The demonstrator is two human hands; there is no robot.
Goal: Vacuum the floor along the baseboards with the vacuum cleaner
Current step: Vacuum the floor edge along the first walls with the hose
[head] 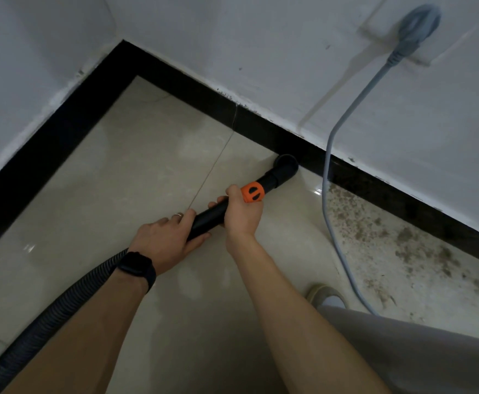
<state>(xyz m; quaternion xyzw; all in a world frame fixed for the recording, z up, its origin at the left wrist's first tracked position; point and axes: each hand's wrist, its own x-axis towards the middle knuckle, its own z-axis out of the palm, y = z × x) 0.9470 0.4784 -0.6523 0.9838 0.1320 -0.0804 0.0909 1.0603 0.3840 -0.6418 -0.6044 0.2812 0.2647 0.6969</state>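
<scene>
A black vacuum tube (208, 218) with an orange collar (253, 192) points at the black baseboard (261, 120). Its round nozzle (286, 164) sits on the beige tile floor (135, 172), touching the foot of the baseboard. My right hand (242, 211) grips the tube just behind the orange collar. My left hand (165, 240) holds the tube's rear end, where the ribbed black hose (53, 311) trails off to the lower left. Brown dirt (397, 240) lies scattered on the floor along the baseboard to the right of the nozzle.
A grey power cord (329, 177) hangs from a wall socket plug (416, 27) and runs down across the dirty floor to the right of the nozzle. My shoe (325, 294) and grey trouser leg (403, 348) are at lower right. Two walls meet in a corner (123, 44).
</scene>
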